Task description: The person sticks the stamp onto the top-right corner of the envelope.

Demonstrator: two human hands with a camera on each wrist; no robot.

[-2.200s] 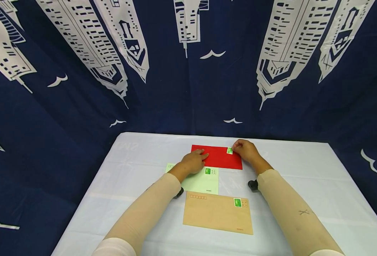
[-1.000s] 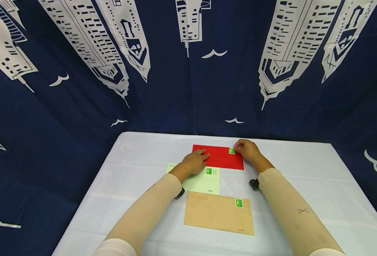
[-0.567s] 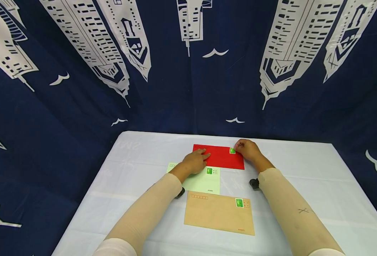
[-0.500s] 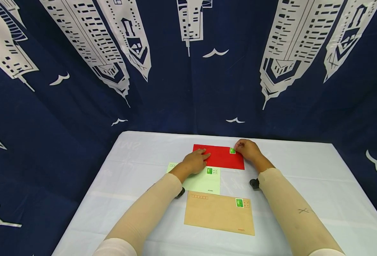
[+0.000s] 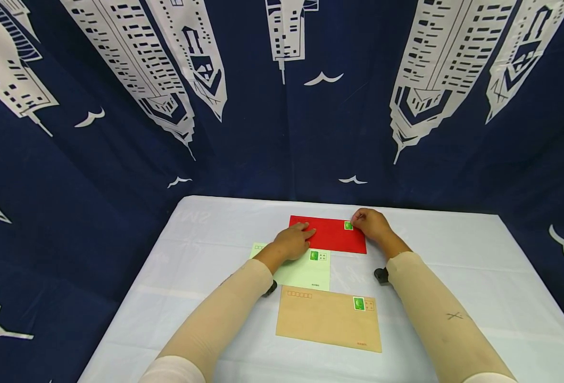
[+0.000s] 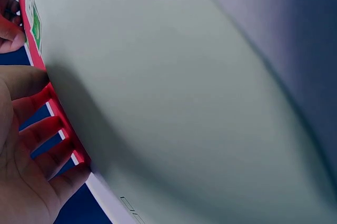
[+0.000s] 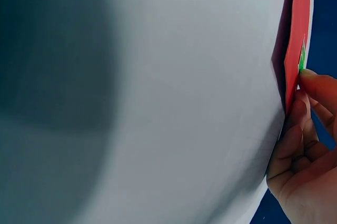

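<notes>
A red envelope (image 5: 334, 238) lies toward the far edge of the table. On its left part rests my left hand (image 5: 290, 242), fingers spread and fairly straight. At the envelope's upper right corner, my right hand (image 5: 372, 224) pinches the edge of a small green stamp (image 5: 348, 225) between thumb and forefinger, its other fingers curled. The right wrist view shows the thumb tip over the stamp's (image 7: 301, 58) end, close over the red paper. In the left wrist view the fingertips press along the red envelope's (image 6: 68, 124) edge, with the thumb nearer the stamped corner.
Below the red envelope lies a pale green envelope (image 5: 306, 272), partly under my left hand and bearing a green stamp (image 5: 314, 255). Nearer me is a brown envelope (image 5: 327, 324) with another stamp (image 5: 359, 304). A dark blue printed cloth (image 5: 287, 133) hangs behind the white table (image 5: 196, 266).
The head view has drifted slightly. Both hands keep their places on the red envelope, and the right fingers stay at the stamp's edge.
</notes>
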